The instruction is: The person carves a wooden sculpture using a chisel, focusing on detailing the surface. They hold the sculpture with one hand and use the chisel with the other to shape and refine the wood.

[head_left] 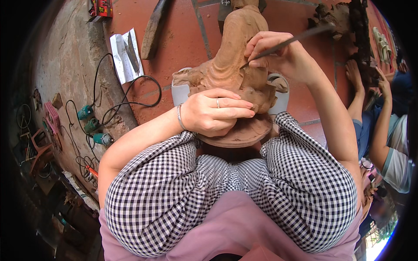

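Note:
A brown carved wooden statue (244, 39) stands between my knees on a round wooden base (239, 135). My left hand (217, 112), with a ring and a bracelet, lies across its lower front and grips it; the thumb is hidden. In my right hand (276, 54) is a slim dark carving tool (298, 38), pinched near its lower end. Its thin tip touches, or nearly touches, the carved folds on the statue's right side. The tool's far end points up and to the right.
Left of the statue, a wooden mallet (152, 32) and a blade on white paper (119, 69) lie on red tiles. Green power tools (102, 138) with black cords (152, 102) rest farther left. At right, another person's hands (355, 75) are near a dark carved piece (360, 35).

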Demonstrator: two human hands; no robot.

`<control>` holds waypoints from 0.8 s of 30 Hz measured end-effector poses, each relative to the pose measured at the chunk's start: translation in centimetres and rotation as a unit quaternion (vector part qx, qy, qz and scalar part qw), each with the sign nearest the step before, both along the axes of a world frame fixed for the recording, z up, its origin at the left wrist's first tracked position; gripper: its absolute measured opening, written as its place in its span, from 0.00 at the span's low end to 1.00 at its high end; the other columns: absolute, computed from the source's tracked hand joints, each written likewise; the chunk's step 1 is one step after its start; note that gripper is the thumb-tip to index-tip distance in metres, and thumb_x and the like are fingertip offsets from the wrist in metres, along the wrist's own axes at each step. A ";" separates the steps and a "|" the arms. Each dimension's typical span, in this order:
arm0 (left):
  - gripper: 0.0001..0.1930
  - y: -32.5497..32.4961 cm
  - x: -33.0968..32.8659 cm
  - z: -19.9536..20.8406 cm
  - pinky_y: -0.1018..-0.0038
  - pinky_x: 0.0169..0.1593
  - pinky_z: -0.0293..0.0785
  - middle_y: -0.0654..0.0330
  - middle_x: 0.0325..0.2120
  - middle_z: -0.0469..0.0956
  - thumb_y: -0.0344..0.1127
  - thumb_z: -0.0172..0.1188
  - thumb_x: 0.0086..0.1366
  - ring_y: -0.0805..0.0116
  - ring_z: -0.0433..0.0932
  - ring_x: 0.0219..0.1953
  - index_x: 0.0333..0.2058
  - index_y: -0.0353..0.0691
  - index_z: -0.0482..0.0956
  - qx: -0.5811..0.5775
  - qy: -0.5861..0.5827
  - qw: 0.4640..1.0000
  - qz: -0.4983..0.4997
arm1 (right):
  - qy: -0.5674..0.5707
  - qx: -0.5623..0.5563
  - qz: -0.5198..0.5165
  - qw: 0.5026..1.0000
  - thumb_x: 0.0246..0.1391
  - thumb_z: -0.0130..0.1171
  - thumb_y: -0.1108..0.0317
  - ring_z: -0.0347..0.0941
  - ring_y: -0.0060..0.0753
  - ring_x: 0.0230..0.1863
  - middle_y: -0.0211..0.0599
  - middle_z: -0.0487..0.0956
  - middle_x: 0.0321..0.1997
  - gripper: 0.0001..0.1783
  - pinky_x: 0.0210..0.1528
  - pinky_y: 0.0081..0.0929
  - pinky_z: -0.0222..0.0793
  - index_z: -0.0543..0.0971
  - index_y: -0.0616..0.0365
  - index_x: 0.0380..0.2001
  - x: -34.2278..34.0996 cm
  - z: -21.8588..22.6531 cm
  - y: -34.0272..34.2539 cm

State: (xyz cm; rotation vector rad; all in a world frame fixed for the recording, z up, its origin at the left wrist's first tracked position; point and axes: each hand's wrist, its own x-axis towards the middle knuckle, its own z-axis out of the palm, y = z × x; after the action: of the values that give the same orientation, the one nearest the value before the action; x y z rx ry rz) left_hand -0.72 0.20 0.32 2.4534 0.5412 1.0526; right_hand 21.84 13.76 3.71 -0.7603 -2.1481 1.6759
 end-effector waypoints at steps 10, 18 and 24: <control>0.04 -0.2 0.1 -0.2 0.70 0.54 0.76 0.62 0.47 0.84 0.27 0.64 0.51 0.67 0.82 0.52 0.24 0.45 0.78 0.008 -0.001 1.000 0.008 | 0.023 0.009 0.009 1.000 0.51 0.68 0.76 0.77 0.28 0.41 0.35 0.82 0.39 0.05 0.44 0.25 0.74 0.82 0.66 0.31 -0.1 -0.1 -0.2; 0.04 -0.3 0.3 -0.2 0.70 0.54 0.76 0.62 0.47 0.84 0.27 0.64 0.51 0.67 0.82 0.52 0.24 0.45 0.78 0.014 0.001 1.000 0.011 | 0.014 0.037 0.036 0.999 0.49 0.68 0.77 0.78 0.29 0.41 0.36 0.81 0.38 0.05 0.45 0.26 0.75 0.82 0.65 0.31 0.3 0.0 -0.1; 0.05 -0.4 0.2 0.0 0.70 0.54 0.76 0.63 0.47 0.84 0.27 0.64 0.50 0.67 0.82 0.52 0.23 0.45 0.78 0.008 0.000 1.000 0.018 | 0.040 0.028 -0.011 0.999 0.49 0.68 0.78 0.78 0.29 0.41 0.35 0.81 0.39 0.05 0.42 0.25 0.76 0.82 0.65 0.30 0.4 -0.5 -0.8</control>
State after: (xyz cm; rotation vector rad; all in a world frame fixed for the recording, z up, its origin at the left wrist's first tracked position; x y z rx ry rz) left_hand -0.48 -0.20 0.29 2.4662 0.5795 1.0762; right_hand 22.21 12.97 3.16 -0.6852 -2.1150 1.6005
